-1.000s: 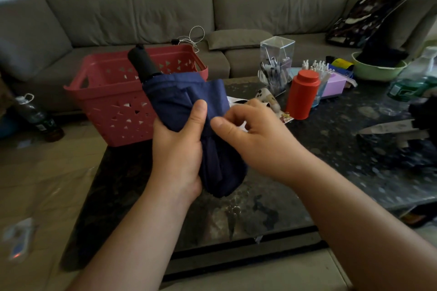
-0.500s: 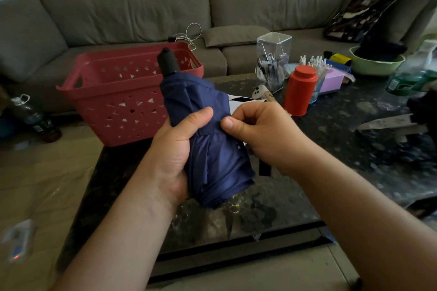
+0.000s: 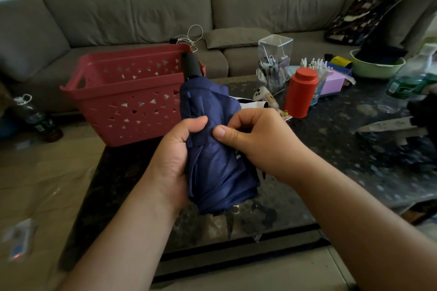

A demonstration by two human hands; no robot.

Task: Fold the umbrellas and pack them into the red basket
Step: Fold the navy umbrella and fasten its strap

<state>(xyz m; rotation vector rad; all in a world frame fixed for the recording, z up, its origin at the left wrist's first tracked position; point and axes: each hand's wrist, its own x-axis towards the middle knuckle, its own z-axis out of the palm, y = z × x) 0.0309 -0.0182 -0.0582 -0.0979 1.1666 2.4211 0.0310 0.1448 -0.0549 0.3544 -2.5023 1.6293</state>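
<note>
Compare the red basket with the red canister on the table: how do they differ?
The basket is wide, open-topped and pierced with triangular holes; the canister is a narrow, solid-walled cylinder closed by a lid. The basket sits at the table's far left corner, behind the umbrella in the hands; the canister stands further right among clutter. Both are red, upright and untouched.
</note>
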